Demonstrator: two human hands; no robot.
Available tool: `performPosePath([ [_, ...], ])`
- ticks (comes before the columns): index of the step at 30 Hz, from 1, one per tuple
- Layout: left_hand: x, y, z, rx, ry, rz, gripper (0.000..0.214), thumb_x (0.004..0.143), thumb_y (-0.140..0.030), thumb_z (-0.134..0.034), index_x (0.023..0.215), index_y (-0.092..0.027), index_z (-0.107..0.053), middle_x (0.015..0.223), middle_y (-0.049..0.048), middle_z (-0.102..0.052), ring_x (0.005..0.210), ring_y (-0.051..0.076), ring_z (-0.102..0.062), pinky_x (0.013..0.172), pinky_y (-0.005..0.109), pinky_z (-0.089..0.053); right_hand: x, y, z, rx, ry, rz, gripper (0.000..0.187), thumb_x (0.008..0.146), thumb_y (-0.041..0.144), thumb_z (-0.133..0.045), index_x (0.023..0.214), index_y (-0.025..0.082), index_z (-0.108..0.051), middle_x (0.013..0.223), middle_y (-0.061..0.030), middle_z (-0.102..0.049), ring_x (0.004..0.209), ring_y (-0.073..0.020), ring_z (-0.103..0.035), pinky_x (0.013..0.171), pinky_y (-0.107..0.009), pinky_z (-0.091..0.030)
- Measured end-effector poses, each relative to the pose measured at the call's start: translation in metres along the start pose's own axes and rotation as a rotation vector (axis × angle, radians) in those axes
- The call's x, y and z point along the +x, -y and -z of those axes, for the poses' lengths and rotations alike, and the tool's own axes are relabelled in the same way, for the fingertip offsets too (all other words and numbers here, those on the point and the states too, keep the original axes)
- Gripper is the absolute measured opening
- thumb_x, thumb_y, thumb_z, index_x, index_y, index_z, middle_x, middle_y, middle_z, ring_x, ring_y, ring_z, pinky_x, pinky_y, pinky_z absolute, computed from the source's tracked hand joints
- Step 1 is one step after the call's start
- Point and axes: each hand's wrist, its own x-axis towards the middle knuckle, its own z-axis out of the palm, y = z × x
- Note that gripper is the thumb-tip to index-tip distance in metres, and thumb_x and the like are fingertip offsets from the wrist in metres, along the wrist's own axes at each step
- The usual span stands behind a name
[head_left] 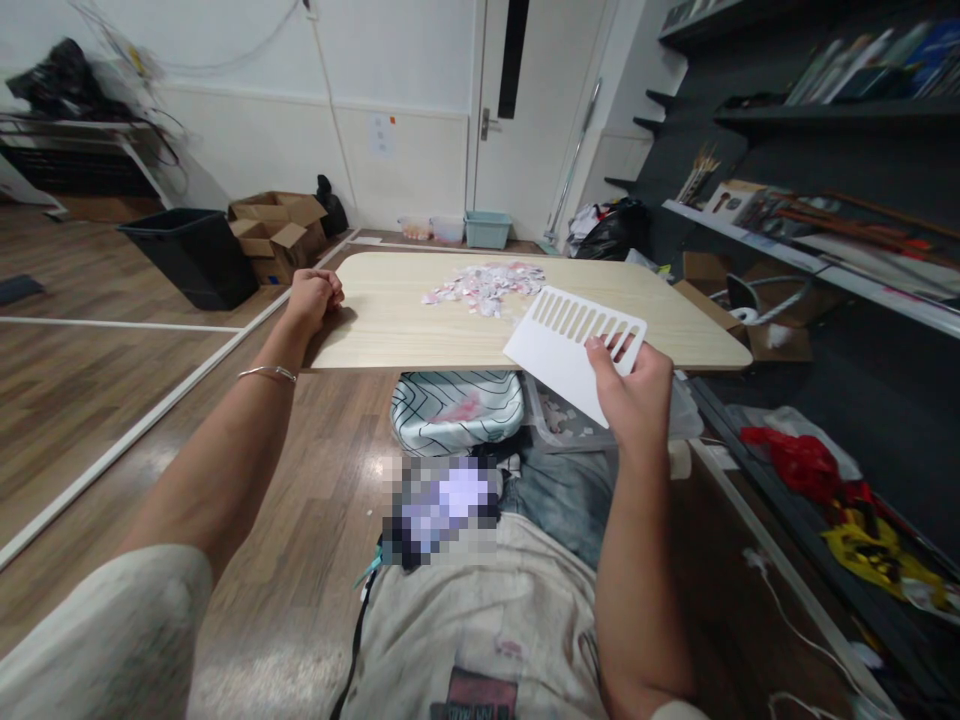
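Observation:
My right hand point(634, 390) grips a white slotted plastic scraper point(559, 360), a flat panel with a row of long slots along its upper end. My thumb lies on its face and fingers show through the slots. It is tilted over the front edge of the pale wooden table point(382, 330). Farther back on the tabletop lies a loose heap of small white and pinkish paper scraps point(484, 287), apart from the scraper. My left hand point(316, 297) is closed in a fist at the table's left edge; whatever may be inside it is hidden.
Below the table's front edge are a patterned fabric-lined basket point(457, 410) and a clear plastic bin point(559, 425) with scraps inside. A black trash bin point(191, 255) and cardboard boxes point(277, 235) stand left. Dark shelves point(832, 330) line the right. A blurred-out phone-like object point(450, 500) lies near my lap.

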Motion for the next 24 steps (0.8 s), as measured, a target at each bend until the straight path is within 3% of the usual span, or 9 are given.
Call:
performPosePath([
  [6, -0.003, -0.002, -0.002, 0.006, -0.027, 0.025, 0.027, 0.052, -0.019, -0.056, 0.073, -0.029, -0.042, 0.051, -0.0042, -0.037, 0.049, 0.014, -0.035, 0.056, 0.029, -0.033, 0.001, -0.003, -0.001, 0.025, -0.009, -0.011, 0.037, 0.093, 0.064, -0.083, 0.088, 0.03, -0.071, 0.082, -0.006, -0.08, 0.082, -0.0316, -0.076, 0.075, -0.043, -0.064],
  [13, -0.001, -0.001, -0.001, -0.009, -0.027, 0.039, 0.025, 0.051, -0.018, -0.055, 0.07, -0.028, -0.043, 0.05, -0.0036, -0.038, 0.05, 0.015, -0.035, 0.057, 0.03, -0.032, 0.002, -0.004, 0.001, 0.027, -0.011, -0.024, 0.034, 0.09, 0.061, -0.084, 0.086, 0.03, -0.072, 0.083, -0.008, -0.082, 0.08, -0.0328, -0.077, 0.072, -0.043, -0.063],
  [24, 0.025, 0.026, 0.01, -0.047, 0.065, -0.068, 0.029, 0.057, -0.015, -0.06, 0.075, -0.031, -0.045, 0.045, -0.0065, -0.035, 0.048, 0.015, -0.031, 0.054, 0.032, -0.029, 0.001, -0.006, 0.0, 0.016, -0.013, -0.031, 0.037, 0.092, 0.064, -0.083, 0.084, 0.03, -0.071, 0.08, -0.0048, -0.08, 0.078, -0.0305, -0.076, 0.072, -0.04, -0.061],
])
